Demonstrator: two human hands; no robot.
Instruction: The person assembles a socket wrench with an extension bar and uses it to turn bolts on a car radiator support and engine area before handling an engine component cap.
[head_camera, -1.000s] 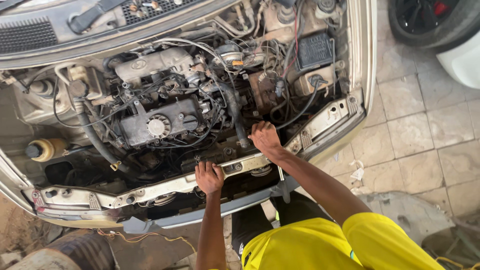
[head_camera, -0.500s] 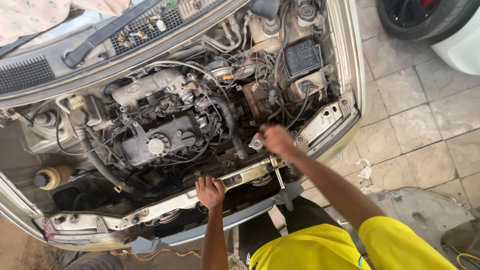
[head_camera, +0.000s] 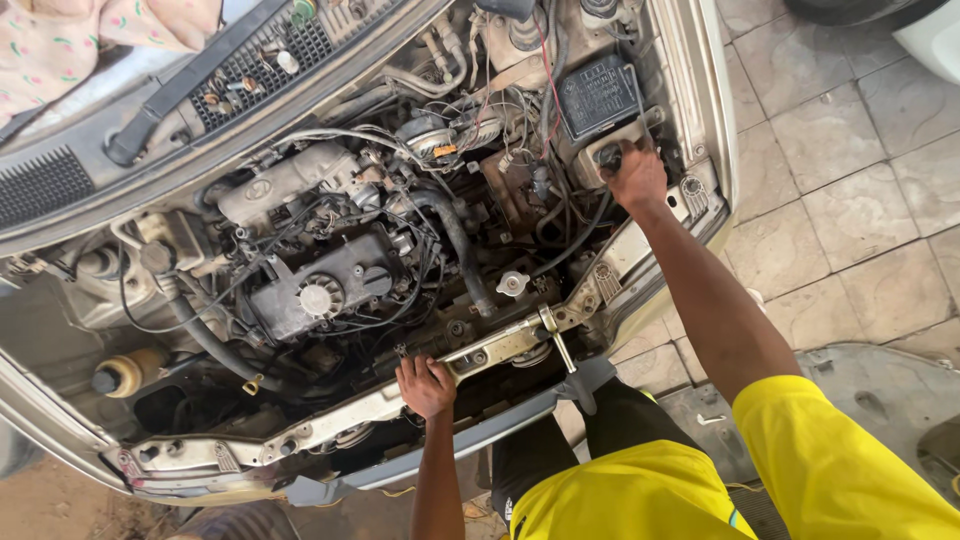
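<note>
A: Left hand (head_camera: 425, 385) status?

B: Fingers curled over the front crossmember (head_camera: 330, 425), the pale metal bar along the front of the engine bay (head_camera: 400, 250). Closed grip, palm down on the bar's top edge. Nothing else in it.

A: What's around that grip?

B: Far to its left, a yellowish reservoir with black cap (head_camera: 125, 372), low in the bay. Up and left of the knuckles, the black engine cover with a round ribbed cap (head_camera: 320, 295). Just right of the hand on the same bar, the hood latch bracket (head_camera: 550, 330). Above that, a small silver radiator cap (head_camera: 511, 283). A thick black hose (head_camera: 455, 235) runs down toward the bar, ending up and right of the hand.

A: Right hand (head_camera: 635, 175)?

B: Arm stretched out, well apart from the left. Fist closed on something dark at the far corner of the bay, beside the beige mount under the black fuse box (head_camera: 598, 97). Can't tell what the dark part is: fingers cover most of it.

A: Neighbours of that grip?

B: Fuse box just above and left of the knuckles. Wiring bundle (head_camera: 520, 130) left of it. Headlight-mount corner (head_camera: 692, 195) just right of the wrist. Beyond that, tiled floor (head_camera: 850, 200).

A: Person's body?

B: Yellow shirt (head_camera: 700, 490), bottom right, below both grips.
</note>
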